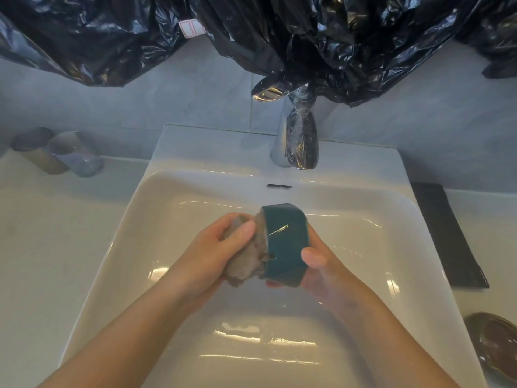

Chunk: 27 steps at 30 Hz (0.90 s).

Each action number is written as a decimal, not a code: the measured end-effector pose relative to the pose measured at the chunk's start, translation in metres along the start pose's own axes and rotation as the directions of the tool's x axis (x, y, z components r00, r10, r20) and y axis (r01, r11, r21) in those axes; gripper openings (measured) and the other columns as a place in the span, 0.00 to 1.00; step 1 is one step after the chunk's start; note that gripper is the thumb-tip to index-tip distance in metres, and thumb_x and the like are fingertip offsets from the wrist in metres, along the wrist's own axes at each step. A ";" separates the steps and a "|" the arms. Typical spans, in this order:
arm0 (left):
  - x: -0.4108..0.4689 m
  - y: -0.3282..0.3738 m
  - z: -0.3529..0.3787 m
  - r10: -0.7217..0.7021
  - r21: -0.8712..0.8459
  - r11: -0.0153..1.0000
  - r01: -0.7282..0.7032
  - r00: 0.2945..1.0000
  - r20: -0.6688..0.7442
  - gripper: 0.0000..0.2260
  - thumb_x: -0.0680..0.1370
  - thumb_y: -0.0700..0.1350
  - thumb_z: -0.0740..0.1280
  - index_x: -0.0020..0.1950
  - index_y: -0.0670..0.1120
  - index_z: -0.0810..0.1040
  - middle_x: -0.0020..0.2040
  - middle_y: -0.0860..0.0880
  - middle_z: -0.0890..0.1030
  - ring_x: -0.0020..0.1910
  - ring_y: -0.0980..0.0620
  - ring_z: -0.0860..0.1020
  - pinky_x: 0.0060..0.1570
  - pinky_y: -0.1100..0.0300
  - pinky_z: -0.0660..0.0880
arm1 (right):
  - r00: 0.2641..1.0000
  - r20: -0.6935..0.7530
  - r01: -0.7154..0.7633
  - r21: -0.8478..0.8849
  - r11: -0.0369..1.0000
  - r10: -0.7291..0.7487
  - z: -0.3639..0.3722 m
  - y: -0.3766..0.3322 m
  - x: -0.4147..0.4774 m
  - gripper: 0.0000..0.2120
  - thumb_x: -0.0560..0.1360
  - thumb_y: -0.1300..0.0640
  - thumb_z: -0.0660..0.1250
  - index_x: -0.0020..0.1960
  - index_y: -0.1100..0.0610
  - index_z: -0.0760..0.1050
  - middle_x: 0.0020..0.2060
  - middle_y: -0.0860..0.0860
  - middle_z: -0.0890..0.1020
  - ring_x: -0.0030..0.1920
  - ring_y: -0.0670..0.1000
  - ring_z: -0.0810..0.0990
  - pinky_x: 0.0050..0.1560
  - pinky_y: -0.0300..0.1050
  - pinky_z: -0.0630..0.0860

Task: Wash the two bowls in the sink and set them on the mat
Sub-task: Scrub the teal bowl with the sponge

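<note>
A red-edged white label (193,27), with no legible writing, sticks to black plastic sheeting (335,37) at 12 o'clock. Over the white sink (195,175), the right hand (321,267) grips the tipped teal bowl (285,245). The left hand (221,247) squeezes a grey cloth (246,264) against it. On the pale counter (56,233), the black mat (447,233) lies at 3 o'clock and a brown bowl (495,343) at 4.

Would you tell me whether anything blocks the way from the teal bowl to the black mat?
Nothing visible does; only the sink rim lies between the teal bowl in the right hand and the black mat.
</note>
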State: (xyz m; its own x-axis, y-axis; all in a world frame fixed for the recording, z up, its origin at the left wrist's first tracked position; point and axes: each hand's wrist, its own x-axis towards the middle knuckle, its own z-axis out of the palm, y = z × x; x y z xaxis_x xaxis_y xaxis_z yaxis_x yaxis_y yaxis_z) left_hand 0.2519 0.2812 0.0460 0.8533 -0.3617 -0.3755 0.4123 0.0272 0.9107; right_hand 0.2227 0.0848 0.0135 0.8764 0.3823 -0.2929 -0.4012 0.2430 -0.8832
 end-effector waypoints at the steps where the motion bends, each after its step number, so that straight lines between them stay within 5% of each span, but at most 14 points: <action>1: -0.001 0.003 -0.005 -0.015 -0.053 0.999 0.011 0.998 -0.063 0.17 0.72 0.52 0.72 0.55 0.43 0.78 0.52 0.37 0.82 0.48 0.41 0.82 0.47 0.50 0.76 | 1.000 0.012 0.003 0.025 1.000 -0.004 -0.001 0.000 0.000 0.44 0.61 0.34 0.76 0.73 0.44 0.64 0.64 0.54 0.77 0.59 0.59 0.80 0.48 0.52 0.80; 4: -0.003 0.018 -0.017 0.009 -0.209 0.977 -0.049 0.982 -0.187 0.16 0.72 0.51 0.65 0.55 0.42 0.77 0.51 0.37 0.83 0.48 0.41 0.83 0.46 0.50 0.81 | 0.998 0.061 -0.024 0.101 0.995 0.018 -0.005 0.002 -0.001 0.40 0.63 0.36 0.77 0.71 0.43 0.68 0.61 0.53 0.79 0.58 0.57 0.80 0.49 0.52 0.81; 8: 0.000 0.035 -0.011 0.377 0.134 0.926 -0.353 0.891 -0.255 0.15 0.78 0.46 0.65 0.65 0.46 0.76 0.53 0.45 0.82 0.49 0.49 0.83 0.47 0.56 0.80 | 0.984 0.177 -0.060 0.195 0.979 0.025 -0.005 0.006 -0.001 0.42 0.66 0.38 0.76 0.73 0.52 0.64 0.59 0.54 0.80 0.57 0.57 0.81 0.52 0.53 0.81; 10: 0.000 0.034 -0.006 0.569 0.360 0.774 -0.521 0.821 -0.036 0.18 0.75 0.47 0.67 0.65 0.49 0.77 0.55 0.50 0.79 0.52 0.52 0.80 0.49 0.60 0.78 | 0.974 0.225 -0.055 0.215 0.975 0.005 -0.004 0.007 -0.002 0.40 0.69 0.39 0.74 0.73 0.56 0.63 0.60 0.55 0.80 0.57 0.57 0.81 0.52 0.54 0.81; 13: 0.003 0.032 -0.007 0.561 0.516 0.560 -0.649 0.755 0.340 0.21 0.74 0.46 0.63 0.67 0.46 0.74 0.67 0.50 0.70 0.68 0.51 0.70 0.62 0.61 0.70 | 0.971 0.239 -0.074 0.180 0.981 0.030 -0.006 0.006 -0.001 0.43 0.67 0.37 0.74 0.72 0.57 0.63 0.60 0.56 0.79 0.57 0.58 0.79 0.51 0.54 0.81; 16: 0.006 0.034 -0.009 0.520 0.555 0.534 -0.638 0.766 0.379 0.22 0.74 0.43 0.63 0.69 0.46 0.73 0.68 0.52 0.72 0.67 0.54 0.71 0.61 0.59 0.72 | 0.975 0.217 -0.083 0.173 0.981 0.044 -0.009 0.007 0.001 0.44 0.66 0.35 0.75 0.72 0.56 0.64 0.58 0.55 0.80 0.56 0.57 0.80 0.50 0.53 0.81; 19: 0.012 0.031 -0.007 0.541 0.545 0.671 -0.502 0.835 0.104 0.20 0.71 0.42 0.63 0.61 0.58 0.76 0.54 0.59 0.79 0.49 0.59 0.79 0.46 0.56 0.78 | 0.967 0.252 -0.082 0.188 0.979 0.033 -0.007 0.009 0.002 0.39 0.68 0.36 0.74 0.71 0.54 0.66 0.58 0.54 0.81 0.55 0.56 0.81 0.51 0.53 0.81; 21: 0.013 0.032 -0.015 0.561 0.541 0.715 -0.443 0.826 -0.065 0.17 0.71 0.45 0.62 0.55 0.64 0.76 0.53 0.58 0.79 0.50 0.58 0.79 0.48 0.52 0.79 | 0.953 0.301 -0.087 0.201 0.976 0.023 -0.007 0.010 0.002 0.36 0.69 0.37 0.73 0.71 0.51 0.68 0.59 0.54 0.80 0.57 0.56 0.81 0.52 0.53 0.81; 23: 0.006 0.036 -0.020 0.565 0.555 0.691 -0.463 0.825 -0.014 0.18 0.70 0.48 0.61 0.56 0.64 0.77 0.58 0.58 0.76 0.52 0.57 0.78 0.48 0.56 0.79 | 0.944 0.330 -0.107 0.224 0.969 0.028 -0.007 0.012 0.002 0.38 0.70 0.38 0.72 0.73 0.53 0.65 0.61 0.56 0.78 0.58 0.59 0.79 0.52 0.54 0.81; 25: 0.000 0.041 -0.013 0.456 0.482 0.729 -0.485 0.870 0.187 0.22 0.70 0.48 0.59 0.63 0.60 0.76 0.62 0.61 0.75 0.52 0.57 0.78 0.44 0.62 0.78 | 0.942 0.333 -0.133 0.242 0.961 0.046 -0.009 0.014 0.002 0.42 0.69 0.38 0.73 0.74 0.57 0.62 0.61 0.58 0.77 0.58 0.61 0.79 0.49 0.54 0.81; 27: 0.000 0.046 -0.009 0.278 0.383 0.844 -0.376 0.916 0.288 0.22 0.75 0.44 0.58 0.70 0.50 0.72 0.67 0.56 0.75 0.61 0.53 0.76 0.54 0.55 0.77 | 0.933 0.355 -0.146 0.237 0.961 0.055 -0.010 0.016 0.003 0.41 0.69 0.38 0.73 0.73 0.57 0.63 0.61 0.59 0.77 0.57 0.61 0.78 0.49 0.53 0.80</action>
State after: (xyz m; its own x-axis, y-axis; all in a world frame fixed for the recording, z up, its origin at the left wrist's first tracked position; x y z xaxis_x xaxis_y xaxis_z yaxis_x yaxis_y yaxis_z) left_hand 0.2735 0.2912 0.0859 0.8047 -0.5923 -0.0414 -0.0954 -0.1978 0.9756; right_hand 0.2213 0.0811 -0.0054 0.7015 0.6864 -0.1917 -0.5765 0.3884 -0.7188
